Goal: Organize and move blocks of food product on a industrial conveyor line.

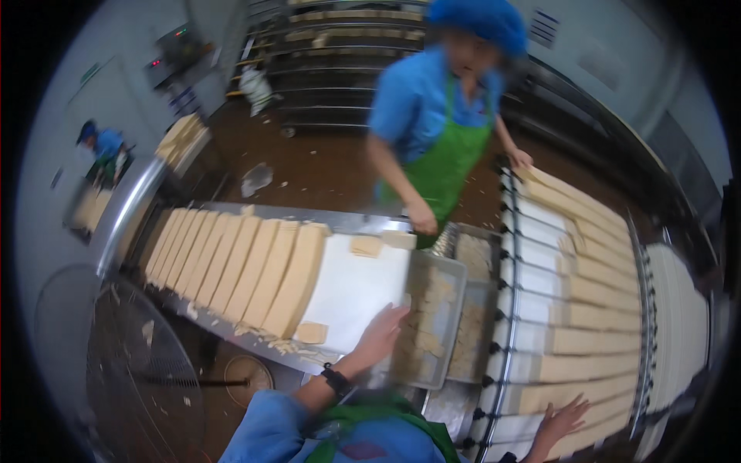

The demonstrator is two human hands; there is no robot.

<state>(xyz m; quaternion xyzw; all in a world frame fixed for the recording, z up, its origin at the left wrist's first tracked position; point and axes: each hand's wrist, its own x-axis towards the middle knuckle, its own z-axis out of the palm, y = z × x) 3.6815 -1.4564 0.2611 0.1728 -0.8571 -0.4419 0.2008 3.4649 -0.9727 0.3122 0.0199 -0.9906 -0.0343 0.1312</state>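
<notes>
My left hand (384,330), with a dark wristband on the wrist, reaches over the near right corner of the white belt (363,282); its fingers are stretched out and nothing shows in them. Small pale tan stacks of dough-like sheets, one near (312,332) and one farther off (365,246), lie on the belt beside long rows of the same sheets (247,266). At the lower right my right hand (566,421) is open, fingers spread, over the nearest pale rows (575,399) on the right-hand conveyor (522,309). I cannot tell whether it touches them.
Across from me a co-worker in a green apron (448,166) has one hand by the left belt's far end and another on the right conveyor. Metal trays (457,339) with scraps stand between the belts. A fan (143,363) is at left, racks (347,85) behind.
</notes>
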